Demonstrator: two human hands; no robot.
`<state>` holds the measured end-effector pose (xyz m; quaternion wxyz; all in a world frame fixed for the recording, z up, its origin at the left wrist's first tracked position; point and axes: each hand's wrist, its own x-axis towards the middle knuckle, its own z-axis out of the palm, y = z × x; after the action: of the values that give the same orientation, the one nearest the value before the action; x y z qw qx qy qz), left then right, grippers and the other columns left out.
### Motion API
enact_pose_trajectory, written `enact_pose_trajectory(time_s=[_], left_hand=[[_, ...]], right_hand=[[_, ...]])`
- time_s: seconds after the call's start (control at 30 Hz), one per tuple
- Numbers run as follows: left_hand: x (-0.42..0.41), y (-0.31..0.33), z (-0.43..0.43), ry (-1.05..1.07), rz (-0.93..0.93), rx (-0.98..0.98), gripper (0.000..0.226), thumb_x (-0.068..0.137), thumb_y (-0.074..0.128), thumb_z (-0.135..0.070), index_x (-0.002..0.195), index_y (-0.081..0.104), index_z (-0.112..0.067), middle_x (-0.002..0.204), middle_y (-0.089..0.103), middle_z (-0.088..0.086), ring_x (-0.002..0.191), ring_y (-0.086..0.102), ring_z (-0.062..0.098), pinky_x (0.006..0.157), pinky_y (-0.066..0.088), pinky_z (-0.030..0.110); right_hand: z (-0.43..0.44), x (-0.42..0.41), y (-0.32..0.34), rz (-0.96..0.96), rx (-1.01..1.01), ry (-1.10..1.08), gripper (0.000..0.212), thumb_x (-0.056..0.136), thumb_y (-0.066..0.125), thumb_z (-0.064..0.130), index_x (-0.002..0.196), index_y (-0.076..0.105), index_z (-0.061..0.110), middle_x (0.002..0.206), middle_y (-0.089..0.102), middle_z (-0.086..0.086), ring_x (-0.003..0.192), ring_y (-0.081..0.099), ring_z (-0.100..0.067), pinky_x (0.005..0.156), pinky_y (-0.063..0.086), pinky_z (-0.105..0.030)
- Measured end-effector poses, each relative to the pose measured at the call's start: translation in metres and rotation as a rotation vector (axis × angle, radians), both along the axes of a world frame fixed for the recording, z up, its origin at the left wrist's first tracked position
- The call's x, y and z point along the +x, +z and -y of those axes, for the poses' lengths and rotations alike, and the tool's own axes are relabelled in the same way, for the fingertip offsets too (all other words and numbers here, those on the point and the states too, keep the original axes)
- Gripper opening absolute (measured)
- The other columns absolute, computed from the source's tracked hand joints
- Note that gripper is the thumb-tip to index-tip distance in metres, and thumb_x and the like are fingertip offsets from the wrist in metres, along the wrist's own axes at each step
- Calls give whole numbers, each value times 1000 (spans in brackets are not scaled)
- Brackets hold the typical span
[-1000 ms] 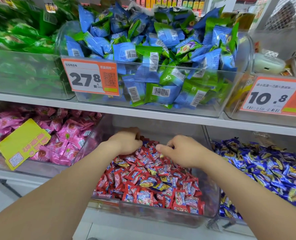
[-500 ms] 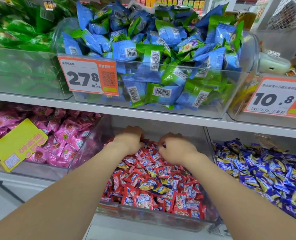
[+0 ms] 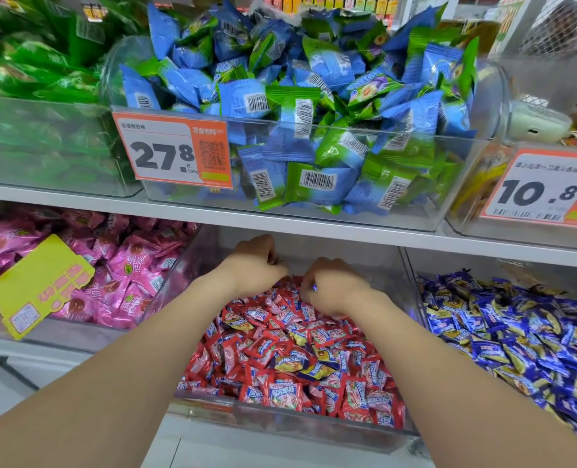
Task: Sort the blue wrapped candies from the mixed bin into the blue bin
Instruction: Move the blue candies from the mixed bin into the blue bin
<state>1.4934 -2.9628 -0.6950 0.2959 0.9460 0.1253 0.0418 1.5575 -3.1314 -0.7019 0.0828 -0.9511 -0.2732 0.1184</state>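
Observation:
The mixed bin is a clear bin in the middle of the lower shelf, full of red wrapped candies. A few blue wrapped candies lie among them near the centre. The blue bin stands directly to the right, heaped with blue candies. Both my hands reach to the back of the mixed bin. My left hand is curled with its fingertips down in the pile, and what it holds is hidden. My right hand is curled too, with a bit of blue wrapper showing in its fingers.
A bin of pink candies with a yellow tag sits to the left. The white shelf hangs low over my hands and carries a bin of blue and green packets with orange price tags.
Both hands have moved farther back in the mixed bin and closer together. The right hand's fingers have curled in, and a bit of blue wrapper now shows in them.

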Motion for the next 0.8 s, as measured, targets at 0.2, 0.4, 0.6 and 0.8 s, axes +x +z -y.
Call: enact_pose_trajectory(time_s=[0.2,0.4,0.6,0.8], left_hand=[[-18,19,0,-73,-103,21,41,91,58,-45,67,49,-13,57,52,-1,57,49,22,56,38,29],[-37,23,5,-179,-257,-195,31,92,79,-35,90,60,-11,74,77,6,69,78,22,59,65,38],[-41,23,19,-469,-196,52,14,92,78,-43,105,78,-39,80,66,-19,70,61,-5,68,46,19],[-38,14,33,-573,-335,194,32,84,82,-52,113,77,-39,118,66,-12,107,53,11,98,49,39]], right_hand=[[-15,2,-18,-12,-105,108,34,89,73,29,123,70,24,119,71,-5,104,69,-29,89,61,-39],[-18,1,-14,32,-161,109,24,86,78,27,107,66,21,109,69,-7,100,70,-31,76,56,-34],[5,-6,25,-107,-130,44,32,98,56,50,103,61,19,110,68,-8,92,64,-27,79,51,-34],[33,-27,58,-31,-122,62,40,101,48,47,76,52,16,72,56,-3,66,55,-18,65,43,-33]])
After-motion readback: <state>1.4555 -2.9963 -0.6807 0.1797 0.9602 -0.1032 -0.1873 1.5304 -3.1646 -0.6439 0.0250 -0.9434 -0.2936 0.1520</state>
